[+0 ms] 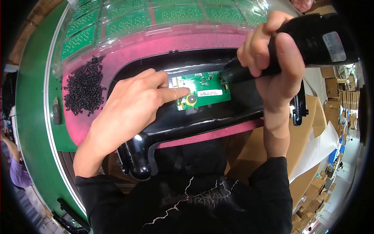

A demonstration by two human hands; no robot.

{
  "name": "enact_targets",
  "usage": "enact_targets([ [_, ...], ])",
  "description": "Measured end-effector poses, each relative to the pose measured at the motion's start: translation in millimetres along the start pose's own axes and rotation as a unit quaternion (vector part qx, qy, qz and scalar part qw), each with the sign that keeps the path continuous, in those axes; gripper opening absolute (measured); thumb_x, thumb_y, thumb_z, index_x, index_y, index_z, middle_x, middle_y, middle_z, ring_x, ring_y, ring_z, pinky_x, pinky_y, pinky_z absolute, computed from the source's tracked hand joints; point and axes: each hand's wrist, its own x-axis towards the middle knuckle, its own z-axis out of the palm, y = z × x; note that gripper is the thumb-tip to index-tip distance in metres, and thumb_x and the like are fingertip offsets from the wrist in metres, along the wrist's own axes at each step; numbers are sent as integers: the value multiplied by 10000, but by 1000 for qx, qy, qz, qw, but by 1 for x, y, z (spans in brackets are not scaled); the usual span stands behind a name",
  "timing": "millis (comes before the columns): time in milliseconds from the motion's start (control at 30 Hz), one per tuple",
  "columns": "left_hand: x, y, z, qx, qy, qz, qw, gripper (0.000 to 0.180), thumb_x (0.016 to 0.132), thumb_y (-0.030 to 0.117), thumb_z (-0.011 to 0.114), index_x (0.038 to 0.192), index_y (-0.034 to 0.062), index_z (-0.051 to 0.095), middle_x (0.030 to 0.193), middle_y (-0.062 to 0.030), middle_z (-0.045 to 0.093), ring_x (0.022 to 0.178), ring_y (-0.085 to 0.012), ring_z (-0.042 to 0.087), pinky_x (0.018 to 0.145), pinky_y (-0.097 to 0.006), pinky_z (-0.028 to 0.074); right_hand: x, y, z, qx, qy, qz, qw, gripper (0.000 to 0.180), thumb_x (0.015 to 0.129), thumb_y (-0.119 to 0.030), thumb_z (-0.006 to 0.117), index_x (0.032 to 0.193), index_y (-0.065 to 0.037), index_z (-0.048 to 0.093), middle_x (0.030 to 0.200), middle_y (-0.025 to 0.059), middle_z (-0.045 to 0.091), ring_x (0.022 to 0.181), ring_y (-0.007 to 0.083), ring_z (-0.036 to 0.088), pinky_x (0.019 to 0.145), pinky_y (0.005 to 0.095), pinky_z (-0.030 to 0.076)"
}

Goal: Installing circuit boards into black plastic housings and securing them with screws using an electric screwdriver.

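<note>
A glossy black plastic housing point(202, 117) lies on a pink foam mat point(156, 46). A small green circuit board point(208, 90) with a white label sits inside it. My left hand point(132, 105) rests on the housing, its index finger pressing the board's left end. My right hand point(272, 58) grips a black electric screwdriver point(315, 39), whose tip meets the board's upper right corner.
A pile of small black screws point(83, 85) lies on the mat at left. A clear tray of green circuit boards point(156, 15) stands behind. A green conveyor belt point(33, 101) runs at left. Brown cardboard point(307, 132) and stacked boxes sit at right.
</note>
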Motion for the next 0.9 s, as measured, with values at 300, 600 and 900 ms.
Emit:
enact_targets([
  [300, -6, -4, -2, -72, 8, 14, 997, 377, 750, -60, 619, 1048, 116, 767, 849, -86, 637, 827, -286, 642, 683, -397, 525, -7, -8, 11, -41, -51, -27, 998, 340, 932, -289, 563, 1136, -30, 482, 606, 0, 455, 485, 101, 418, 506, 273, 375],
  [600, -7, -3, -1, -48, -5, 4, 999, 428, 754, -93, 574, 1078, 120, 754, 901, -79, 642, 872, -286, 651, 728, -400, 536, 12, 11, -31, 147, -156, 55, 975, 347, 920, -377, 569, 1071, -69, 513, 610, -30, 426, 449, 72, 355, 516, 262, 362],
  [900, -9, -5, -3, -74, 4, 6, 997, 444, 697, -108, 591, 1059, 96, 747, 913, -77, 646, 884, -292, 659, 738, -396, 541, -2, -15, 14, 92, -13, 16, 996, 276, 963, -335, 524, 1064, -78, 516, 623, -14, 454, 509, 109, 397, 560, 296, 353],
])
